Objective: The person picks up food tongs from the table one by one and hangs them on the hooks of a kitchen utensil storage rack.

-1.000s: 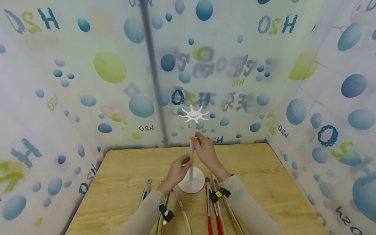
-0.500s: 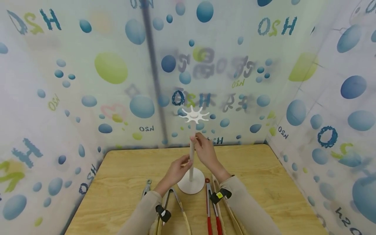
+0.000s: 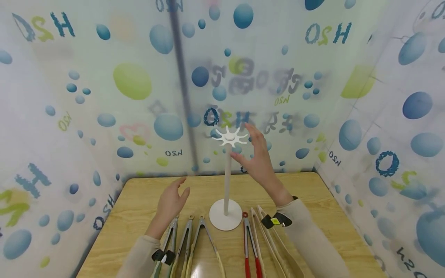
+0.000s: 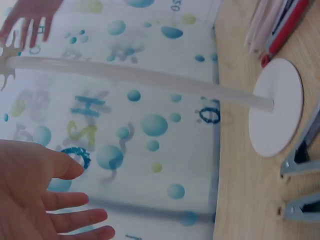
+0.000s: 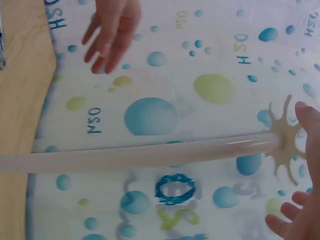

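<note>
A white stand rises upright on a round base at the table's middle, topped by a ring of curved hooks. My right hand is held up just right of the pole, its fingers extended near the hook top and its thumb close to the upper pole. In the right wrist view the hook top lies beside the thumb, with nothing in the hand. To the left of the stand, my left hand hovers with fingers spread and holds nothing. The left wrist view shows its palm apart from the pole.
Several tongs lie along the table's near side: silver ones with green and yellowish handles on the left, red-handled tongs right of the base, and beige tongs beside them. A bubble-printed curtain stands behind the wooden table.
Both hands have let go of the pole. The left hand has moved left and the right hand up and right, towards the hook top. The stand stays in place.
</note>
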{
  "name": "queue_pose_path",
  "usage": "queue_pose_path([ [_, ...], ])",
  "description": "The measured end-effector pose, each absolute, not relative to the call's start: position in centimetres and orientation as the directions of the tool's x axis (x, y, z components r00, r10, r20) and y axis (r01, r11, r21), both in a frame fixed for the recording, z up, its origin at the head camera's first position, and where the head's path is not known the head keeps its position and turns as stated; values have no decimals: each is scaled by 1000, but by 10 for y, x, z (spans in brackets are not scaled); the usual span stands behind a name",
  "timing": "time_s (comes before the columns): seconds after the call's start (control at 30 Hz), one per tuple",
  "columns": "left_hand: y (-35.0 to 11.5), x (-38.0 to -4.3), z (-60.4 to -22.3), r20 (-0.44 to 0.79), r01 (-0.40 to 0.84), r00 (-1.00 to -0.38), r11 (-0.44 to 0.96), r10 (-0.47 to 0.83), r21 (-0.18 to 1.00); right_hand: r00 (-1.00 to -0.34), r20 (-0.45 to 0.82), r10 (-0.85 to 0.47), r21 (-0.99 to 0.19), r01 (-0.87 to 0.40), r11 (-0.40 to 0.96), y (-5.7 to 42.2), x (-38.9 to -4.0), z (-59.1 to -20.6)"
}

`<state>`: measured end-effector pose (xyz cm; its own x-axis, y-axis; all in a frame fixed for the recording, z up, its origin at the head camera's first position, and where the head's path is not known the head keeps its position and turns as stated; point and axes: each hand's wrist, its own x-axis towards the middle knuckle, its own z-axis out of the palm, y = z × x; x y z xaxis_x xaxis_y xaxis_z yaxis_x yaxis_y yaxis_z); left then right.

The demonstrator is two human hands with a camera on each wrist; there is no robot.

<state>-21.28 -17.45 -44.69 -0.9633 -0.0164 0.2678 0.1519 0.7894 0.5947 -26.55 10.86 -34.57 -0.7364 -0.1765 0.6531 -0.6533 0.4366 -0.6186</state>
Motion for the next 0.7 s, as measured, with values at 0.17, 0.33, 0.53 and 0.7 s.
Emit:
queue_pose_path([
  [0.17,-194,-200,-461,199,76,-979,847,-36,526,-661,693,-287,-458,-712,533,103,-262,-325],
  [0.33,-205,-193,-488,71,-12,-996,890,-50,455,-602,723,-337,-316,-723,614,100,-263,-318],
  [0.53,-213,-183,-524,-87,-128,-991,929,-104,348,-544,751,-374,-190,-720,667,98,-266,-320],
  [0.7,-217,-179,-542,-138,-170,-982,934,-132,314,-547,748,-376,-189,-719,669,97,-264,-315],
])
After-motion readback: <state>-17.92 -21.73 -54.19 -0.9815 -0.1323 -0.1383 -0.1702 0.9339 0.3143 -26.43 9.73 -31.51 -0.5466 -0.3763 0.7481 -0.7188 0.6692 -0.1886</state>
